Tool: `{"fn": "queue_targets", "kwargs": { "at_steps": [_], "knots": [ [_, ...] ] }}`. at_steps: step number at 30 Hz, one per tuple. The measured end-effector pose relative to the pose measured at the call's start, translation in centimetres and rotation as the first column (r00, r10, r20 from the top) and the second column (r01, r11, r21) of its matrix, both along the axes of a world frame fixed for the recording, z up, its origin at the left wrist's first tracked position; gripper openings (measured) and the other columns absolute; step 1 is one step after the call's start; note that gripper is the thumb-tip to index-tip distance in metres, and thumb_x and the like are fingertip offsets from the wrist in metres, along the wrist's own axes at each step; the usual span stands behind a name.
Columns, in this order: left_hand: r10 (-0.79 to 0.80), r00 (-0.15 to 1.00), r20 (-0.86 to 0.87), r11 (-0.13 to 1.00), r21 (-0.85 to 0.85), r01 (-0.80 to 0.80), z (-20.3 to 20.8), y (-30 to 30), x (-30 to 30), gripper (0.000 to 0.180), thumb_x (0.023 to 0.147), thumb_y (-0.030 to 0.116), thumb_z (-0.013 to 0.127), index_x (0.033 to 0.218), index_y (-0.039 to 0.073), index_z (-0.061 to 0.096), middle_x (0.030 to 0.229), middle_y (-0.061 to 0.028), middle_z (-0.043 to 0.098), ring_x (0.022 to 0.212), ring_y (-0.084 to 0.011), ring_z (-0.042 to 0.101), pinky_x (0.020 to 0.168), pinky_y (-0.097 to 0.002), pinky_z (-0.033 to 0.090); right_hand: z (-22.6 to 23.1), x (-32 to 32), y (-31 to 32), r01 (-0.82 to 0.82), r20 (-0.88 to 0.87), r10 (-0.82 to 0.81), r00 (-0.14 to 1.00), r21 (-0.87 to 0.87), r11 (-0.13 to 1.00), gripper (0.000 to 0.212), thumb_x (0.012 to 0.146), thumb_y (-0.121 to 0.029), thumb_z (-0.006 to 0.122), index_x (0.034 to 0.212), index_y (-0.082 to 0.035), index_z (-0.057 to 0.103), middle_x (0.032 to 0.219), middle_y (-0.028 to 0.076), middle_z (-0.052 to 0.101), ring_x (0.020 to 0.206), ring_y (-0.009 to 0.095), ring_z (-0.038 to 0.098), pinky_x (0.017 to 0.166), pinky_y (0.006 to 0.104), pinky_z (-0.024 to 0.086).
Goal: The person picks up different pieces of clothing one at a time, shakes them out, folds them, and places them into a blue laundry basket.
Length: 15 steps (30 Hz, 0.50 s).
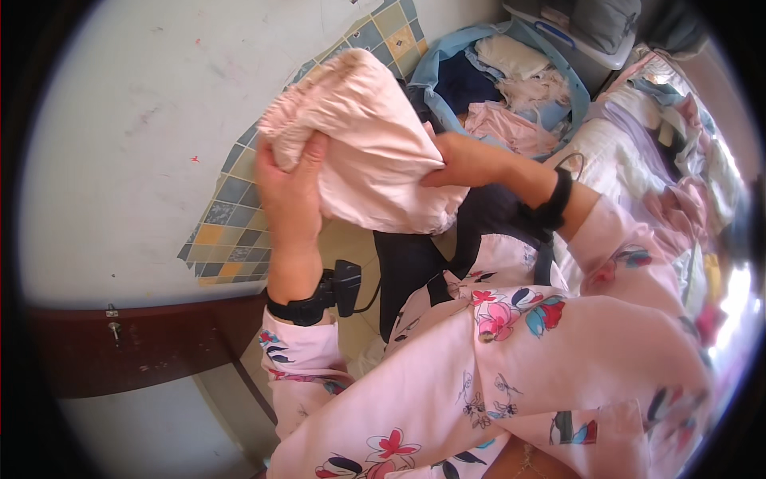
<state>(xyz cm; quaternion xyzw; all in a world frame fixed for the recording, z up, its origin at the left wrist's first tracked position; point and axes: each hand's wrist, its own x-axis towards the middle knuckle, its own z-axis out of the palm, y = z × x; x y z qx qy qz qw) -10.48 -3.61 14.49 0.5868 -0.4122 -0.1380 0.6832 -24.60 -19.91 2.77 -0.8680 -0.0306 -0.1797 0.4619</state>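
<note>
The pale wall point(120, 160) is seen along the left, edged by a band of small tiles point(227, 191), with a dark red piece of wooden furniture point(144, 343) below it. On the right, a long spread of clothes point(622, 152) is left loose and rumpled, and at the top a blue basket point(428, 78) is filled with crumpled clothes, a pink piece point(515, 128) among them. The pink garment point(375, 152) is held up in mid-air, in front of the body and to the left of the basket. As far as can be judged, the handling is only partly done: the garment is lifted clear and seems to be doubled into a compact shape, but its front is creased, its gathered edge is uneven, and it is not yet set down. The loose clothes look unsorted, so more may be left. By the left hand point(291, 184) the gathered edge is pinched — thumb in front, fingers mostly hidden behind. By the right hand point(467, 160) the opposite side is gripped near the thumb — how its fingers are set behind the cloth cannot be told.
</note>
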Motion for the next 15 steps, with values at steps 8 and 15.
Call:
{"fn": "queue_targets", "kwargs": {
  "at_steps": [8,15],
  "knots": [
    [-0.11,0.993,-0.05,0.987,-0.127,0.103,3.3,2.5,-0.1,0.042,0.075,0.009,0.069,0.109,-0.002,0.047,0.103,-0.0073,0.055,0.093,-0.0121,0.051,0.084,-0.0246,0.04,-4.5,-4.1,-4.7,0.038,-0.331,-0.029,0.943,0.02,0.999,0.024,0.08,-0.02,0.059,0.099,-0.006,0.06,0.087,0.004,0.062,0.082,0.013,0.058,0.078,0.0277,0.044],
    [0.016,1.0,0.0,0.999,-0.03,-0.016,4.4,3.1,-2.8,0.046,0.074,0.017,0.067,0.11,-0.004,0.047,0.105,-0.0086,0.056,0.093,-0.0144,0.053,0.083,-0.026,0.04,1.0,-1.0,0.2,-0.234,-0.06,0.345,0.937,0.625,0.745,0.04,0.09,-0.027,0.041,0.122,-0.003,0.047,0.115,0.007,0.055,0.111,0.016,0.047,0.094,0.0285,0.035]
  ]
}}
